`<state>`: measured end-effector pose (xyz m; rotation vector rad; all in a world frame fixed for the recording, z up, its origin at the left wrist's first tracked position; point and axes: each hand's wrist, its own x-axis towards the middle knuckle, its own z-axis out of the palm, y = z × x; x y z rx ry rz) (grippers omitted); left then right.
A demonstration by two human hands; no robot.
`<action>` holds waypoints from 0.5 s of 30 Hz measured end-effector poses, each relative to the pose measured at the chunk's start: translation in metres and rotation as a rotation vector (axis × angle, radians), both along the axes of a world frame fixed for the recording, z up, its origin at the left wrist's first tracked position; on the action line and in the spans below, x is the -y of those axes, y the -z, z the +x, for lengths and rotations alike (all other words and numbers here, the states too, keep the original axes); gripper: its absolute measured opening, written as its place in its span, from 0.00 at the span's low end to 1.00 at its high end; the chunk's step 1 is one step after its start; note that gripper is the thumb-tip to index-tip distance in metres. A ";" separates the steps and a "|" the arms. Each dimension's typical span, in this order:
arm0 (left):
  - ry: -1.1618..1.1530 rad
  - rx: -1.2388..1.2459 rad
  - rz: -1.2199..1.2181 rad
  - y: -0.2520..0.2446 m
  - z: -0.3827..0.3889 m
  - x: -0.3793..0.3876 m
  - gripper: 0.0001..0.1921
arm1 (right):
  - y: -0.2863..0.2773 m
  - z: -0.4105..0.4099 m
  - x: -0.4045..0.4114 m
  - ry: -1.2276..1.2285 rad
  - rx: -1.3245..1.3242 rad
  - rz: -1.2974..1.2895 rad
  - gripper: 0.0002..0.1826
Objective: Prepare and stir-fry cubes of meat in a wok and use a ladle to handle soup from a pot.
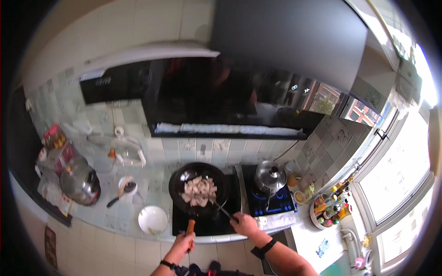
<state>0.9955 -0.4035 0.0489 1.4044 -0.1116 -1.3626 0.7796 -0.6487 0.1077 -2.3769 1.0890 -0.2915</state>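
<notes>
A black wok (178, 172) sits on the left cooktop (221, 226). Pale pieces of meat (199, 191) are heaped in the middle of its bowl. My left hand (183, 243) is wrapped around the wok's wooden handle (191, 226), which points towards me. With my right hand (245, 224) I grip the dark handle of a spatula (223, 209). Its far end reaches into the wok at the right side of the meat; the tip is hard to make out. Dark bands circle both my wrists.
To the right, a lidded steel pot (271, 176) stands on a second cooktop (255, 207). A round rack of condiment bottles (331, 210) is by the window. Left of the wok are a white bowl (153, 219) and a small bowl (128, 186) with a brush-like utensil. A black range hood (207, 96) overhangs.
</notes>
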 end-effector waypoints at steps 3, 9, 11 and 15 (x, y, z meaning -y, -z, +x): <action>0.003 0.027 -0.107 0.007 0.008 0.002 0.18 | -0.015 0.003 0.010 -0.069 -0.014 -0.060 0.20; 0.019 -0.035 -0.102 -0.008 0.004 0.010 0.13 | -0.071 0.000 0.006 -0.082 -0.165 -0.138 0.15; 0.003 -0.056 -0.108 -0.006 0.007 0.004 0.16 | -0.091 0.011 -0.003 -0.093 -0.231 -0.130 0.15; 0.011 -0.175 -0.088 -0.009 0.015 0.004 0.14 | -0.119 0.016 -0.018 -0.122 -0.329 -0.144 0.15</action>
